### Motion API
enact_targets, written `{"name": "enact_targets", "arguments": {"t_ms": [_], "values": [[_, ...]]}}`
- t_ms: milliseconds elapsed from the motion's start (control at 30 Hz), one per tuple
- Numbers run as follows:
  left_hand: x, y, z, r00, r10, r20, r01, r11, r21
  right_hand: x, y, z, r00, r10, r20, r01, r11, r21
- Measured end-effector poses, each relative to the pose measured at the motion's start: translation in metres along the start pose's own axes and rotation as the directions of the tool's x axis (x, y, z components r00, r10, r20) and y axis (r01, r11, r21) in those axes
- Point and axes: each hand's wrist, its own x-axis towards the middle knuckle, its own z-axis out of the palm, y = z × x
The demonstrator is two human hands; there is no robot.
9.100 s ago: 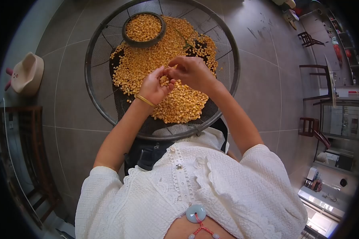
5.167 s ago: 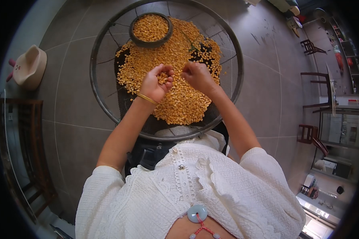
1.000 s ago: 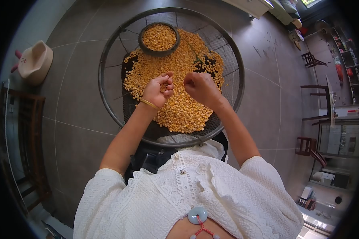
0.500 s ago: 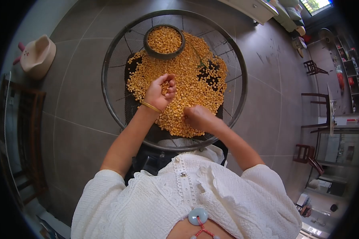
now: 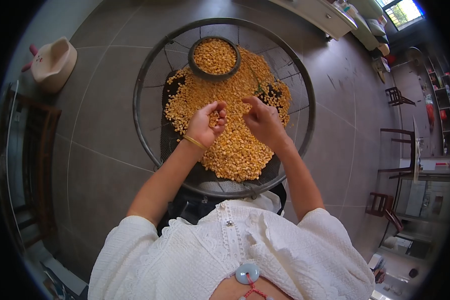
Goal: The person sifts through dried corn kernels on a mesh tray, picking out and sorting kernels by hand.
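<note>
Yellow corn kernels lie spread over a round mesh sieve with a dark rim. My left hand is cupped palm up above the kernels, its fingers curled round a few corn kernels. Beside it, to the right, my right hand hovers over the pile, back of the hand upward. Its fingers are bent inward, with the forefinger reaching toward the left hand; what lies between the fingertips is too small to make out. At the sieve's far side sits a dark round bowl filled with kernels.
Grey floor tiles surround the sieve. A pale child's seat stands at the upper left, near a dark wooden chair. A white cabinet is at the top; wooden chairs and shelves line the right.
My right hand has risen from the near part of the pile and moved forward, level with my left hand. The left hand stays cupped round its kernels. The view has shifted slightly.
</note>
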Motion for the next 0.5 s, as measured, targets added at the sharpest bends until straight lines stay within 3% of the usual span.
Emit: {"name": "enact_targets", "arguments": {"t_ms": [67, 200, 233, 333, 367, 500], "values": [[-0.005, -0.001, 0.011, 0.993, 0.036, -0.115, -0.024, 0.995, 0.098, 0.003, -0.016, 0.001, 0.998, -0.058, 0.015, 0.057, 0.996, 0.063], [-0.004, -0.005, 0.01, 0.996, -0.008, -0.085, 0.014, 0.998, 0.069, 0.023, -0.008, 0.015, 0.993, -0.111, -0.031, 0.115, 0.951, 0.288], [-0.002, -0.004, 0.005, 0.999, -0.03, -0.04, 0.031, 0.999, 0.022, 0.034, 0.002, 0.017, 0.994, -0.106, -0.009, 0.106, 0.983, 0.149], [0.002, 0.0, -0.006, 1.0, -0.008, 0.029, 0.009, 0.998, -0.06, 0.051, 0.021, 0.039, 0.987, -0.119, 0.11, 0.117, 0.993, 0.029], [0.003, 0.004, -0.009, 0.998, 0.04, 0.044, -0.035, 0.995, -0.096, 0.049, 0.024, 0.052, 0.967, -0.114, 0.229, 0.089, 0.989, 0.117], [-0.001, 0.014, -0.011, 0.987, 0.153, -0.046, -0.159, 0.971, -0.181, 0.022, 0.018, 0.072, 0.913, -0.164, 0.373, 0.209, 0.975, -0.082]]}}
